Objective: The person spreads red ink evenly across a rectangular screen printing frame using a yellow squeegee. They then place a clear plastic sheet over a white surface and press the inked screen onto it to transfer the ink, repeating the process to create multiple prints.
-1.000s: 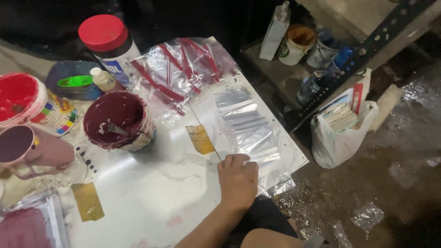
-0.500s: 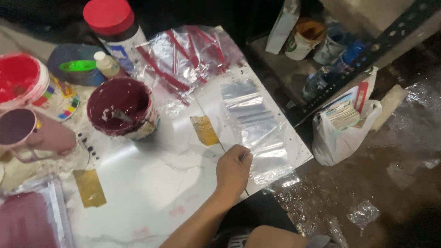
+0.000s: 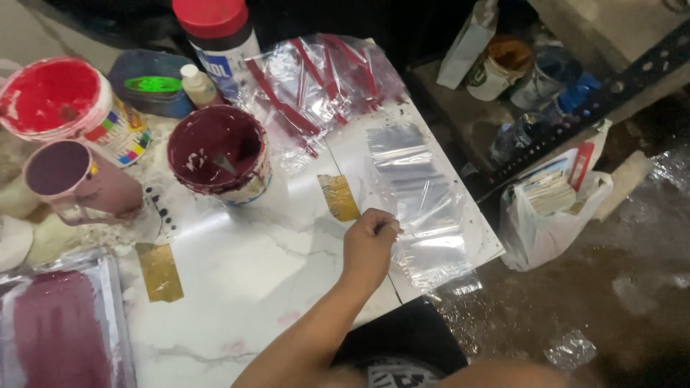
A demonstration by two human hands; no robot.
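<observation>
My left hand (image 3: 368,246) reaches over the white marble-pattern board (image 3: 251,287) and pinches the near edge of a clear plastic sleeve (image 3: 420,201). The sleeve belongs to a row of overlapping clear sleeves lying along the board's right side. Just left of my hand a strip of gold tape (image 3: 339,197) is stuck to the board. Only this hand and its forearm show; my right hand is out of sight.
A tub of dark maroon ink (image 3: 219,154), a red ink tub (image 3: 54,100), a mauve mug (image 3: 75,183) and a red-capped jar (image 3: 215,32) stand at the back left. Red-edged zip bags (image 3: 316,79) lie behind. A printing screen (image 3: 61,327) lies at lower left, and a white bag (image 3: 553,208) sits on the wet floor.
My hand went from lying flat on the sleeves to a closed pinch on one sleeve's edge. The view shifted slightly down and left.
</observation>
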